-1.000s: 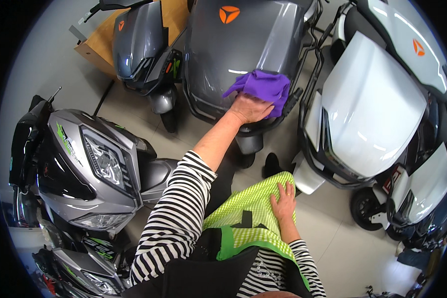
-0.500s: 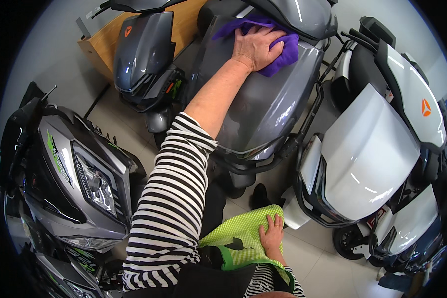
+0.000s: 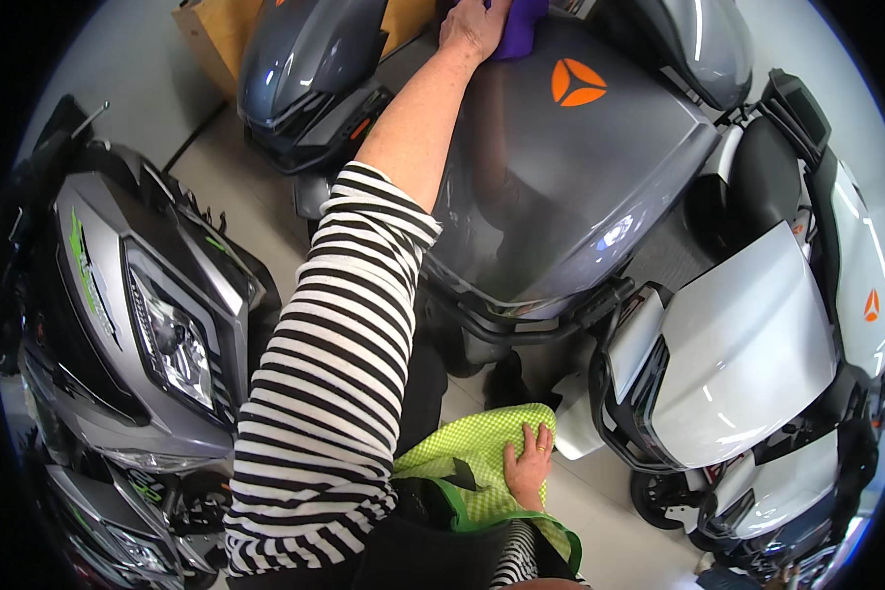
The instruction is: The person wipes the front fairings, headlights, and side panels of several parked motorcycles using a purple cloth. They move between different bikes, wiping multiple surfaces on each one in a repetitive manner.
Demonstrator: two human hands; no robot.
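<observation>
A: ok so where's the purple cloth [image 3: 523,29]?

B: Way up at the top edge of the view, by the upper left of that big grey panel [image 3: 560,177] with the round orange emblem [image 3: 579,83]. The left hand [image 3: 474,29] is on it.

A: Gripping it or just pressing?

B: Can't tell tbh, the fingertips run out of frame.

A: And the other one?

B: The right hand [image 3: 529,467] is lying palm down on the green checked apron [image 3: 487,428], fingers loosely apart.

A: What's around?

B: Black bar [image 3: 541,334] curving along the panel's lower edge, white scooter [image 3: 747,364] to the right, silver scooter [image 3: 152,433] with a clear headlight [image 3: 180,339] over left, smaller dark grey scooter [image 3: 310,69] upper left. Pale tiled floor [image 3: 600,506] underneath.
</observation>
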